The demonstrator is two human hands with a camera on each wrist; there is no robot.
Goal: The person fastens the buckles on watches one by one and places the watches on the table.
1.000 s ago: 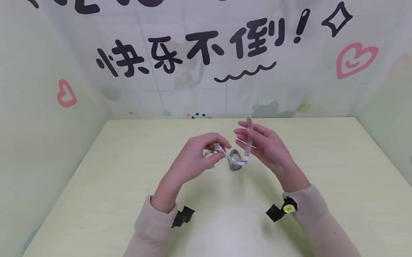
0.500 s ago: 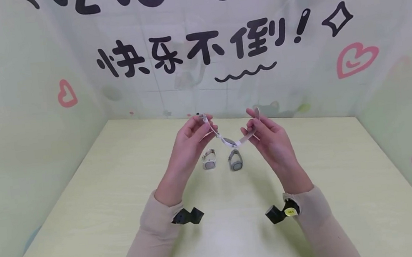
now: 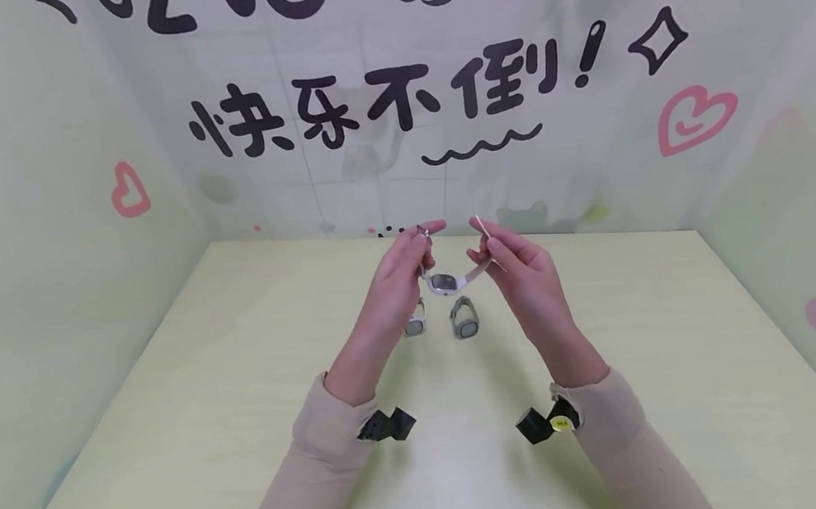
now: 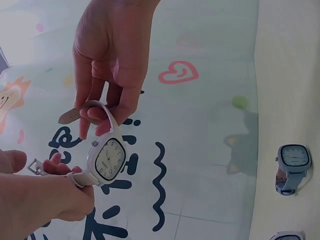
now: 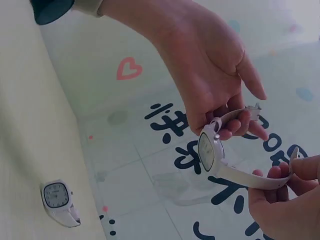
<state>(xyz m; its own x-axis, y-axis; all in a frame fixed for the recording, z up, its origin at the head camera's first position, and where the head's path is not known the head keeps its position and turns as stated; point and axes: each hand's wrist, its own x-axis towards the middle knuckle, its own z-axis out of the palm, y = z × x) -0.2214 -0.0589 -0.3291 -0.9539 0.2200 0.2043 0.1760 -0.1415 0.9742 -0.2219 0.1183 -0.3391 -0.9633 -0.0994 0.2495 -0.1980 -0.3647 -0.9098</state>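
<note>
A white wristwatch with a rounded-square dial is held in the air between both hands, its strap undone. My left hand grips the buckle end; in the right wrist view its fingers curl round that strap and the metal buckle sticks out past them. My right hand pinches the other strap half near its tip, which bends upward. Strap holes show in the left wrist view on the free end. The dial faces outward there.
Two more watches stand on the pale table below the hands: a grey one and a whitish one, partly hidden by my left wrist. A printed cloth backdrop rises behind the table's far edge.
My left hand has risen from a bent-over pose and then shifted right, closer to my right hand. The watch has lifted, and its dial now shows between the hands.
</note>
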